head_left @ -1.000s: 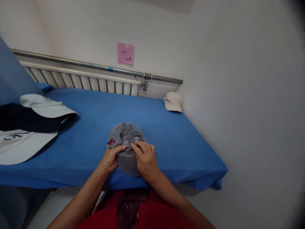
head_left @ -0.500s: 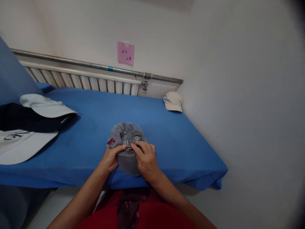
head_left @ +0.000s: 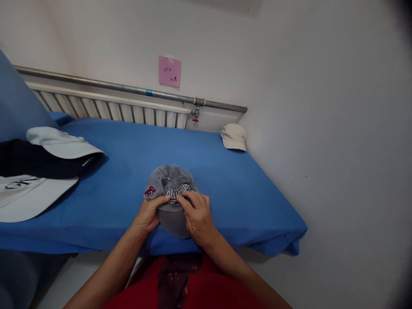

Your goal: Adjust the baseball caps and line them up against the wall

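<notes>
A grey baseball cap (head_left: 170, 176) with white lettering and a dark red side patch lies near the front edge of the blue-covered table, its brim toward me. My left hand (head_left: 148, 214) grips the cap's left side, thumb on the front beside the lettering and the other fingers hidden beneath. On the right, my right hand (head_left: 199, 214) is closed on the cap's front, thumb and fingertips pressed at the lettering. Both thumbs are close together just above the brim.
At left lie a pale cap (head_left: 64, 143), a navy cap (head_left: 48, 163) and a white lettered cap (head_left: 41, 199), overlapping. A beige cap (head_left: 234, 137) sits at the table's (head_left: 144, 146) back right corner. Behind are a radiator (head_left: 128, 113), a pipe (head_left: 112, 86) and a pink note (head_left: 169, 71).
</notes>
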Action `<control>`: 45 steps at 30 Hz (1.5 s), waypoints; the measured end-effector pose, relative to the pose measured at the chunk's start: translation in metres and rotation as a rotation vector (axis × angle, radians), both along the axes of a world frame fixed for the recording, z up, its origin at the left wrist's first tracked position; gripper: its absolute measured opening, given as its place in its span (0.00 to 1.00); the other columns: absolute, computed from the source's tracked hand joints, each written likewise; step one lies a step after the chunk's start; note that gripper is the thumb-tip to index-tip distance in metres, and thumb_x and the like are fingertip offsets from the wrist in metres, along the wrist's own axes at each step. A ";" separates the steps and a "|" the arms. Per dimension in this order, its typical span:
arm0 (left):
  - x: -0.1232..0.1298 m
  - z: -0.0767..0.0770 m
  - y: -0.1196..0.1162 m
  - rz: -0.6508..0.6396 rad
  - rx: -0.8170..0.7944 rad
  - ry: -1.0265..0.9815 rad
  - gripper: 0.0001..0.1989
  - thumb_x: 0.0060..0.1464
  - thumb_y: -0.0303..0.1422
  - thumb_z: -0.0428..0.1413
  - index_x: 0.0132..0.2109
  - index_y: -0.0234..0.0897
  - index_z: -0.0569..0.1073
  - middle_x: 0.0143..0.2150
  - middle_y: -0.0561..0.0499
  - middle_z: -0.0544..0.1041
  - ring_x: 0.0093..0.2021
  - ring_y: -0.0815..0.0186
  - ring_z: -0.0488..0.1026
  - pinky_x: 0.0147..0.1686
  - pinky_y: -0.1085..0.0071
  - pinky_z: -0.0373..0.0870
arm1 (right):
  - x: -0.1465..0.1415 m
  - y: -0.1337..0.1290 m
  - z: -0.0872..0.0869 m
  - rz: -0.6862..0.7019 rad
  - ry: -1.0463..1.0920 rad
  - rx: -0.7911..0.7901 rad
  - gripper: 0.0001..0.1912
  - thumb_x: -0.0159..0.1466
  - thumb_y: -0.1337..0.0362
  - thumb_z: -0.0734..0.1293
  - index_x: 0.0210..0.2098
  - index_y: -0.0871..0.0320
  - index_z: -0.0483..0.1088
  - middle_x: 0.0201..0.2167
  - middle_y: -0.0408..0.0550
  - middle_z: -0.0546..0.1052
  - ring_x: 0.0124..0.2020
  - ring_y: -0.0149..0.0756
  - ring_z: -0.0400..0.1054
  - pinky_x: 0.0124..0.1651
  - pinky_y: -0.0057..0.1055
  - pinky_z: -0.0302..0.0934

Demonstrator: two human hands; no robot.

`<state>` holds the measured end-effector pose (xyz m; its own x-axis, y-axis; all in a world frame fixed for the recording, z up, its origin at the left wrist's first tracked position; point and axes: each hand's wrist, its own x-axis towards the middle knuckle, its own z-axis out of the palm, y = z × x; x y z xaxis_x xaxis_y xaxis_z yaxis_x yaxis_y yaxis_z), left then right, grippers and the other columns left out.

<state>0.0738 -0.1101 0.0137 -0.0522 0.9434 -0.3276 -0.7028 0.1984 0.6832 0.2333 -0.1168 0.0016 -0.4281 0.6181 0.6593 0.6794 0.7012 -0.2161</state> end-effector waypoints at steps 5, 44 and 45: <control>0.000 -0.001 0.000 0.004 0.014 0.007 0.12 0.33 0.20 0.66 0.32 0.30 0.79 0.29 0.48 0.83 0.27 0.64 0.78 0.33 0.71 0.76 | 0.001 -0.001 -0.001 0.012 0.019 0.003 0.21 0.64 0.75 0.60 0.53 0.55 0.70 0.49 0.51 0.74 0.51 0.41 0.64 0.52 0.39 0.54; -0.001 -0.001 0.000 -0.014 0.037 0.007 0.16 0.31 0.22 0.69 0.34 0.29 0.80 0.31 0.47 0.83 0.27 0.64 0.79 0.30 0.72 0.77 | 0.001 -0.001 0.000 0.032 0.082 -0.020 0.17 0.62 0.76 0.60 0.48 0.58 0.71 0.47 0.52 0.74 0.51 0.40 0.64 0.52 0.38 0.52; -0.001 -0.001 0.000 -0.013 0.036 0.006 0.17 0.31 0.22 0.69 0.34 0.29 0.80 0.31 0.47 0.83 0.28 0.64 0.79 0.31 0.72 0.77 | 0.000 -0.001 0.000 0.029 0.078 -0.029 0.17 0.62 0.76 0.60 0.48 0.58 0.71 0.47 0.52 0.74 0.51 0.40 0.64 0.52 0.38 0.52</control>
<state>0.0724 -0.1100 0.0123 -0.0416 0.9551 -0.2933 -0.6960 0.1829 0.6943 0.2337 -0.1178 0.0013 -0.3942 0.6251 0.6737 0.6389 0.7133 -0.2881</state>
